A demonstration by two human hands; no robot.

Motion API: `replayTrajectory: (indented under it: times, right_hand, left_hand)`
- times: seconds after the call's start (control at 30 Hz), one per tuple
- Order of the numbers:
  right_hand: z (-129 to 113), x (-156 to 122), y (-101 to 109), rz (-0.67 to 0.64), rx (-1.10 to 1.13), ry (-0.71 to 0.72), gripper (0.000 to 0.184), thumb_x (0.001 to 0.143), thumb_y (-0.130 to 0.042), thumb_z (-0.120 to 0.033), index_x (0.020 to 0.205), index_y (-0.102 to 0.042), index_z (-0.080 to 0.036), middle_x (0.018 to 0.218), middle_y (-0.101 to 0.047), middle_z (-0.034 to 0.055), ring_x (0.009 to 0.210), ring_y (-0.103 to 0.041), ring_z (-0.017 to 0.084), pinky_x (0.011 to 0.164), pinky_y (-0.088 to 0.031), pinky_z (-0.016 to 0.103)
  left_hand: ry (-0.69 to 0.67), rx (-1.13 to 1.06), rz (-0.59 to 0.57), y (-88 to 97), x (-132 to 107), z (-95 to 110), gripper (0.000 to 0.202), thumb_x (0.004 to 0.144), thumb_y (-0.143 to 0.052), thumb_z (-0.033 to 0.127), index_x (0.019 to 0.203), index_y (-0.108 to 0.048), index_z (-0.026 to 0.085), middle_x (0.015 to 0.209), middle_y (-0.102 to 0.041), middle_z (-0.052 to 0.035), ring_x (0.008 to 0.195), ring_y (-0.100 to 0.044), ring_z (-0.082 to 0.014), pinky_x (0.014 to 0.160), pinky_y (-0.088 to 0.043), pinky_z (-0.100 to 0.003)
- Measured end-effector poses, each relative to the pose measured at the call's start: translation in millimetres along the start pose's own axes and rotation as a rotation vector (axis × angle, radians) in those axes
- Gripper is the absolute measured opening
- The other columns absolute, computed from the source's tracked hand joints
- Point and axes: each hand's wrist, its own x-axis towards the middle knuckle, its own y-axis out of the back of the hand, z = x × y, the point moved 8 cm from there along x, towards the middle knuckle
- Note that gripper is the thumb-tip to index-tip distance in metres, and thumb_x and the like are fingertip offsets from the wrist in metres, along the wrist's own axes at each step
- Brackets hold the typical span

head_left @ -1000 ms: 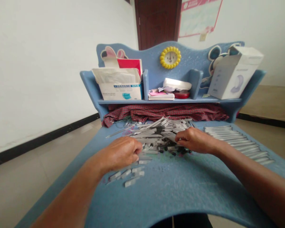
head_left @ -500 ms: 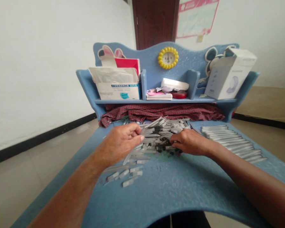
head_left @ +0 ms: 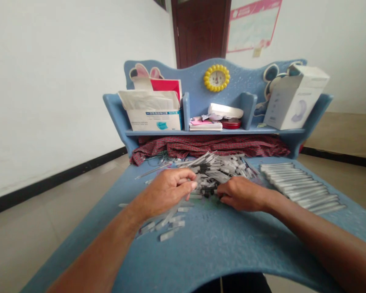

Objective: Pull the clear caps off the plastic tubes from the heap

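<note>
My left hand [head_left: 172, 188] is closed in a pinch at the left edge of a loose pile of pen parts [head_left: 228, 165]; whatever lies between thumb and finger is too small to make out. Against the pile's near right side, my right hand [head_left: 242, 193] has its fingertips pressed together, and they hide what they grip. Dark thin pieces, like pen refills, show between the two hands. Below my left hand lie several clear pen caps [head_left: 168, 235] and clear tubes. To the right, pens [head_left: 301, 187] are laid side by side in a row.
The blue desk [head_left: 219, 244] has a raised shelf at the back. On it stand a mask box [head_left: 155, 118], small notebooks [head_left: 205, 126], a red round tin [head_left: 231, 123] and a white carton [head_left: 295, 99]. A checked cloth [head_left: 213, 144] is bunched beneath the shelf.
Both hands have come slightly nearer to me, and the left has moved right, closer to the right hand. The whole view has shifted a little. The row of pens looks unchanged.
</note>
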Motion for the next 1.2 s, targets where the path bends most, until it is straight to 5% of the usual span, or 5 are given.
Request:
replayTrajectory:
  times: [0.23,0.43,0.53,0.77,1.2]
  right_hand:
    - [11.0,-1.5,-2.8,0.059,0.919,-0.032,0.007,0.074,-0.055,-0.021,0.072,-0.050,-0.017,0.055,-0.047,-0.0067,0.046,-0.049,0.007,0.045,-0.037,0.018]
    - [14.2,0.6,-3.9,0.122,1.188,-0.049,0.018,0.068,-0.064,-0.024,0.073,-0.049,-0.016,0.056,-0.052,-0.0057,0.046,-0.054,0.008,0.045,-0.039,0.018]
    - [13.8,-0.1,-3.5,0.107,1.062,-0.047,0.013,0.071,-0.060,-0.023,0.072,-0.049,-0.017,0.053,-0.048,-0.0069,0.043,-0.050,0.007,0.043,-0.036,0.018]
    - [7.8,0.1,-2.1,0.095,0.225,-0.050,0.007,0.071,-0.055,-0.016,0.069,-0.062,-0.017,0.058,-0.054,-0.0023,0.055,-0.048,0.009,0.052,-0.030,0.020]
    - [23.5,-0.8,2.8,0.065,-0.228,-0.247,0.028,0.087,-0.039,-0.030,0.091,-0.065,-0.018,0.077,-0.068,0.0107,0.072,-0.063,0.021,0.062,-0.038,0.027]
  left_hand:
    - [0.056,-0.008,-0.124,-15.2,1.2,-2.9,0.025,0.079,-0.050,0.032,0.092,-0.063,0.015,0.058,-0.051,0.0047,0.052,-0.044,-0.0081,0.050,-0.034,-0.019]
    - [0.077,-0.059,-0.173,-22.1,2.4,-6.2,0.028,0.077,-0.053,0.035,0.091,-0.064,0.014,0.062,-0.052,0.0035,0.057,-0.049,-0.0102,0.055,-0.037,-0.021]
    - [0.098,-0.051,-0.153,-21.6,3.0,-7.6,0.027,0.076,-0.054,0.035,0.090,-0.064,0.014,0.059,-0.052,0.0043,0.055,-0.048,-0.0099,0.053,-0.036,-0.021]
    - [0.132,0.014,-0.072,-13.8,6.8,-12.3,0.024,0.074,-0.055,0.033,0.084,-0.064,0.014,0.053,-0.046,0.0065,0.049,-0.041,-0.0086,0.048,-0.029,-0.020]
    - [0.160,0.000,-0.042,-11.7,7.3,-24.1,0.026,0.066,-0.061,0.035,0.081,-0.063,0.015,0.055,-0.047,0.0065,0.050,-0.043,-0.0095,0.047,-0.030,-0.021]
